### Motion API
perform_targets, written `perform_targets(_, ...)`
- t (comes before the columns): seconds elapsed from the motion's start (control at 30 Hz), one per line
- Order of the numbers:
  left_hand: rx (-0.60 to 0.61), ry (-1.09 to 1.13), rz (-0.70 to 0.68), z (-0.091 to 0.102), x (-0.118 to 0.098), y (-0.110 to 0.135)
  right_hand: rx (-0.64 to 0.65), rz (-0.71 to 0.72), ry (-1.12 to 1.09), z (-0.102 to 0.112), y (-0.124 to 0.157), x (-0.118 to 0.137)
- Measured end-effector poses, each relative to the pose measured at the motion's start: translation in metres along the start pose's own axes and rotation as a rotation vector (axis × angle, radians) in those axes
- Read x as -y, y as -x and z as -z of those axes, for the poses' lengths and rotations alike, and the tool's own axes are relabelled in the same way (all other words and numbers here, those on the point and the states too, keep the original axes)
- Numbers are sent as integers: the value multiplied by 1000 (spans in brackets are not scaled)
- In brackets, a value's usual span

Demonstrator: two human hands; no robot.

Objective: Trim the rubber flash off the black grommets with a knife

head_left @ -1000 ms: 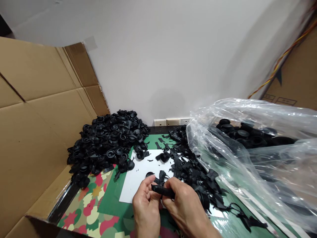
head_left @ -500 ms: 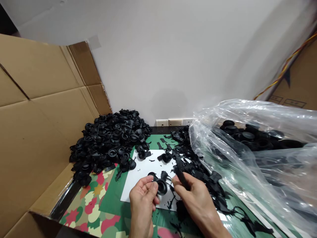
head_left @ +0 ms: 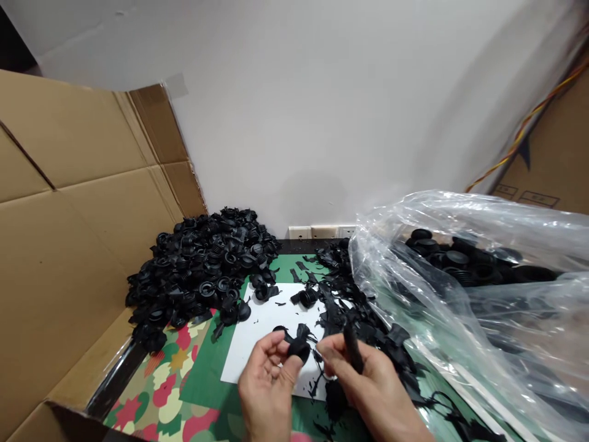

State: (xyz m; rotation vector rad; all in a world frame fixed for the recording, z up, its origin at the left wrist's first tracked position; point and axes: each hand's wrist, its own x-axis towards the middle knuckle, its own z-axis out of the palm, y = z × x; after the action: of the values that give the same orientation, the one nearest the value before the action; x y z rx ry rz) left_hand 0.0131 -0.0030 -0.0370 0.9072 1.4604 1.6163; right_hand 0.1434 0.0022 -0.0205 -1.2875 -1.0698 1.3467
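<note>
My left hand (head_left: 267,380) is closed on a round black rubber part (head_left: 299,350), pinched between thumb and fingers above the white sheet (head_left: 243,356). The part shows a dark, smooth face. Close by on the right, my right hand (head_left: 375,383) grips a slim black tool (head_left: 353,350) that points up and away; its kind I cannot make out. The right thumb and forefinger are near the part, apart from it. Just beyond my hands lie black rubber scraps (head_left: 302,333), and another ribbed black part (head_left: 307,298) rests farther up the sheet.
At left, a heap of black rubber parts (head_left: 197,264) leans toward the cardboard box wall (head_left: 83,245). Black trimmings (head_left: 340,294) are piled along the sheet's right side. A clear plastic bag (head_left: 423,215) of black parts lies at right. Wall sockets (head_left: 323,232) sit behind.
The rubber part has turned in my left hand: its ring-shaped opening showed before, now a smooth dark face does. The tool in my right hand has shifted right and stands more upright.
</note>
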Motion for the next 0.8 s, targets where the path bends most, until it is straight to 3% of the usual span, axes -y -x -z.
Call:
perform_targets(0.1,-21,-98,-311,-5,4,11,63,33,-86,-7,5,-1)
perform_targets(0.17,42,-103,-376,-6,3,15,66,60,-147,-8,7,-3)
perform_targets(0.43,550,-239,-195,8,-26,-1,89,20,-132,-2,9,-9)
perform_targets(0.57,505,-169,-66,9,-29,-7,117,-63,-235,-4,10,-11)
perform_targets(0.8,471,-1,157,10,-16,-11,168,-165,-374,-4,7,-15)
